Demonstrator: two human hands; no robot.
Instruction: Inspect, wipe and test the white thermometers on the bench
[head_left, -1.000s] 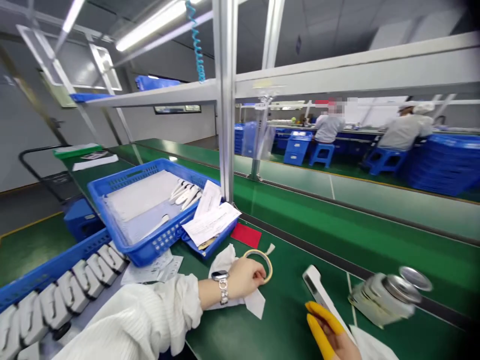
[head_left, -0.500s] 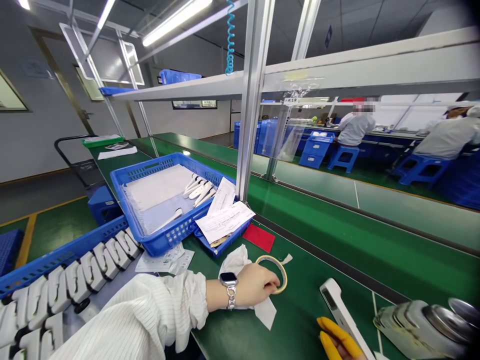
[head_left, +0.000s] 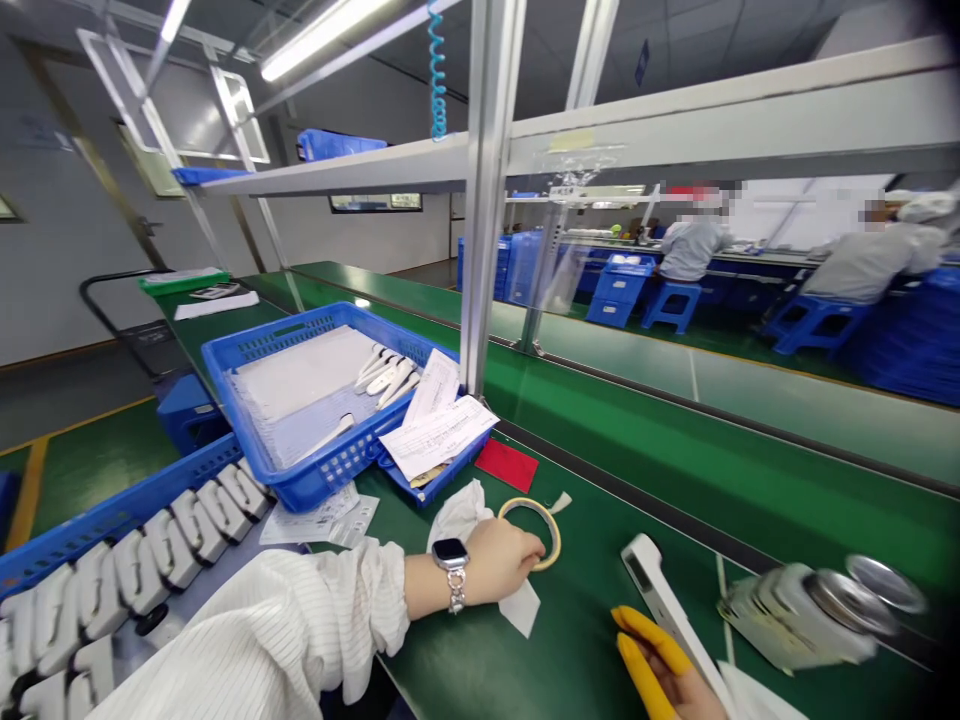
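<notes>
My left hand (head_left: 504, 562), with a watch at the wrist, has its fingers curled at the near side of a roll of yellowish tape (head_left: 556, 543). It hides part of the ring, and what the fingers pinch cannot be made out. Under this hand lies a crumpled white cloth or tissue (head_left: 461, 510); a white flap (head_left: 520, 608) shows below it. At the lower edge, my right hand (head_left: 667, 665) wears yellow finger covers on two fingers. Those fingers are bent beside a slim white handheld device (head_left: 667, 600) with a small dark window, which the hand appears to grip at its lower part.
Left stands a blue basket (head_left: 289, 480) with white devices, beside a small blue tray (head_left: 431, 485) under papers (head_left: 439, 435). White units fill another crate (head_left: 187, 465). A red card (head_left: 507, 465), a metal post (head_left: 484, 250) and a lidded bottle (head_left: 780, 610) stand or lie around. People sit beyond.
The whole view has shifted, so everything sits slightly further left and higher. Both hands keep nearly the same place beside the tape roll and the white device.
</notes>
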